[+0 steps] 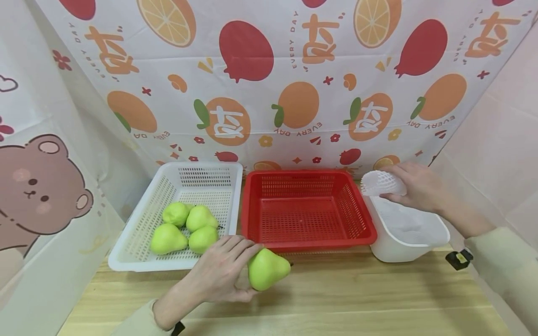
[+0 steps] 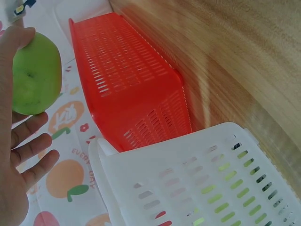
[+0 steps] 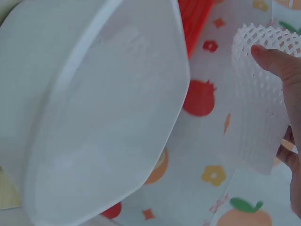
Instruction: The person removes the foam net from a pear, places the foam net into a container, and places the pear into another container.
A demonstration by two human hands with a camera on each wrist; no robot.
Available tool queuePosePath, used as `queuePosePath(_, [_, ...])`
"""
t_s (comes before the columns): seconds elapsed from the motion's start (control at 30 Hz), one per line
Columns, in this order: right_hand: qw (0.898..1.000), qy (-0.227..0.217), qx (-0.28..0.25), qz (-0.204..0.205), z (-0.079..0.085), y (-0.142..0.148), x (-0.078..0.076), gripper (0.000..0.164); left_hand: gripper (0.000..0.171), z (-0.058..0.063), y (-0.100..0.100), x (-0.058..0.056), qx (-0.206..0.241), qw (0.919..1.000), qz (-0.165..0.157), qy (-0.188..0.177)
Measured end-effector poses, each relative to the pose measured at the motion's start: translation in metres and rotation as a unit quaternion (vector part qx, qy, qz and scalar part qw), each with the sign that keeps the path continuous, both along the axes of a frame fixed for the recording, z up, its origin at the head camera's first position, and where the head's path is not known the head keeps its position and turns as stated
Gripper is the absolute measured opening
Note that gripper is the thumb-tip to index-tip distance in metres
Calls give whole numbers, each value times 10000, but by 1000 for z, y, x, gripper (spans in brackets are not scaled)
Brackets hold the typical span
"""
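Note:
In the head view my left hand grips a green pear above the wooden table, its stem end pointing right. The left wrist view shows that pear between thumb and fingers, the other fingers spread. My right hand holds a white foam net sleeve over the back of a white plastic bin. Seen from the right wrist, the thumb presses on the sleeve, which has a mesh rim. Several green pears lie in the white basket at the left.
A red perforated basket stands between the white basket and the bin. White foam material lies inside the bin. The wooden table stretches in front, and a fruit-printed cloth hangs behind.

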State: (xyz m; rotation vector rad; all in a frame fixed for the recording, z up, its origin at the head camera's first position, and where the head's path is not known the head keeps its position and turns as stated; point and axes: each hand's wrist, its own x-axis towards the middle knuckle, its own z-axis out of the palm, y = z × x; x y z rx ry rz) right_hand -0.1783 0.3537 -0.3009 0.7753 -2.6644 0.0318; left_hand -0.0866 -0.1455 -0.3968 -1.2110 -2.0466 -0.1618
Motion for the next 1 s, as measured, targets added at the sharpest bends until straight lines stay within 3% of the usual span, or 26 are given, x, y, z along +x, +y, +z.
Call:
queuePosePath(0.47, [9942,-676,53,-833,-10,31,-26,71,94,2,-1,1,-108,9999,97,-56])
queuePosePath(0.77, [9839,-1344,325,-1132,-22,39,-40,74,94,1,0,-1,-49,10000,40,-48])
queuePosePath(1.0, [9788,-1546,415,-1274,-35,42,-47,72,94,1,-1,1,-60,9999,75,-97])
